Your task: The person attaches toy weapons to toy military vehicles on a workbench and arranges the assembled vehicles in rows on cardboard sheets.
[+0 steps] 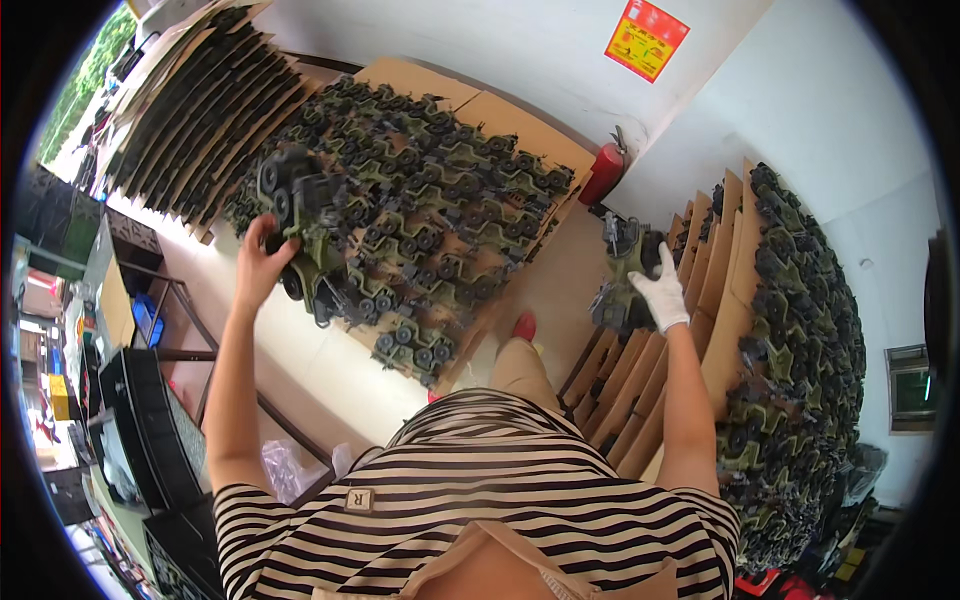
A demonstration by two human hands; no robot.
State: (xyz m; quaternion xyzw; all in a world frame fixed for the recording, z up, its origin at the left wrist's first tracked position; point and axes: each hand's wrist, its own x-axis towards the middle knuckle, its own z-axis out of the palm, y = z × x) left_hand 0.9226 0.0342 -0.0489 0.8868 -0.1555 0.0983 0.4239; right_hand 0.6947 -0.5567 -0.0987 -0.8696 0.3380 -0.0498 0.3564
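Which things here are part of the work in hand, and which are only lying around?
In use:
left hand holding a green toy truck
gloved right hand holding another toy truck
trucks laid out on cardboard sheets
stacked sheets of trucks at the right

Lying about:
fire extinguisher
black crates
wall notice

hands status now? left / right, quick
Left hand: bare, closed on a green toy truck over the stacked trucks on cardboard.
Right hand: white glove, closed on another toy truck.
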